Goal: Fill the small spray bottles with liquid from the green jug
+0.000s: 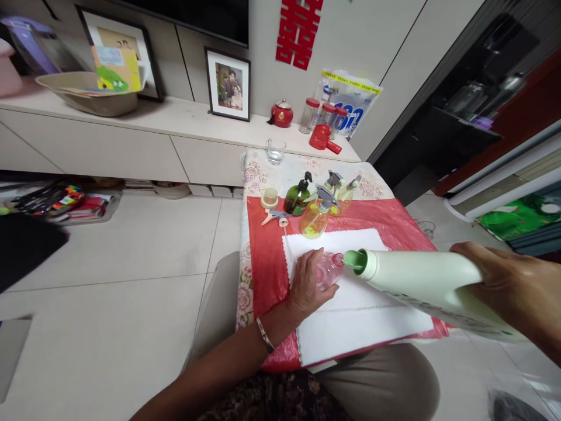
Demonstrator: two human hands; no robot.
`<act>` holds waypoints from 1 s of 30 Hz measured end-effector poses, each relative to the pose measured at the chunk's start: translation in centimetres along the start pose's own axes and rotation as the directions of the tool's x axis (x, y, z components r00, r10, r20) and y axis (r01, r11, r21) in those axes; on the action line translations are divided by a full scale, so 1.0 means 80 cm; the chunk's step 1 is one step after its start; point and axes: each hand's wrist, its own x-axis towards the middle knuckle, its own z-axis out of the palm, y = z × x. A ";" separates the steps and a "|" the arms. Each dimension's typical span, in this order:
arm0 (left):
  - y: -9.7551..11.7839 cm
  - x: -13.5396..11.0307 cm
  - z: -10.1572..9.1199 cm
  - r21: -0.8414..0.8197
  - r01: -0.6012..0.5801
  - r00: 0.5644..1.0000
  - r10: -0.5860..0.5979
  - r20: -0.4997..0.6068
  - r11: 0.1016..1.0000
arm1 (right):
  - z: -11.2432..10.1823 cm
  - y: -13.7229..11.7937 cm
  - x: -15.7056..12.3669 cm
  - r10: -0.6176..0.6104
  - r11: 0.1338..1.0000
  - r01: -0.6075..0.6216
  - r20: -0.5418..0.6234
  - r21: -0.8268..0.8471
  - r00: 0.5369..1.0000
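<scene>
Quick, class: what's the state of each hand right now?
Left hand: holding the clear pink bottle.
Right hand: holding the pale green jug, tipped toward the bottle.

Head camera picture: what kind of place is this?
Probably a living room at home: framed photos stand on a long low cabinet, below what looks like a television.

From one pink bottle as the clock's centre, there are two hands: one left hand toward eight, one right hand at three. One pale green jug is at three, three spray bottles around twelve, one green pump bottle at eleven, one loose spray trigger at ten, and, farther off, three red-lidded jars at twelve.
</scene>
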 end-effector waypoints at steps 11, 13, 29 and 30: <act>0.000 -0.001 0.001 0.033 -0.001 1.000 0.001 0.000 0.999 | 0.004 -0.001 0.002 -0.004 1.000 0.004 0.003 0.011 1.000; 0.000 -0.001 0.001 0.032 -0.010 1.000 0.010 -0.002 0.999 | 0.005 -0.001 0.001 -0.008 1.000 0.008 0.004 0.006 1.000; 0.000 -0.001 0.001 0.040 -0.019 1.000 0.019 -0.009 0.999 | -0.001 -0.001 0.001 0.008 1.000 -0.008 0.054 -0.006 0.998; -0.001 -0.001 0.001 0.042 -0.019 1.000 0.019 -0.008 0.999 | -0.002 -0.002 0.001 0.007 1.000 -0.007 0.057 -0.003 0.998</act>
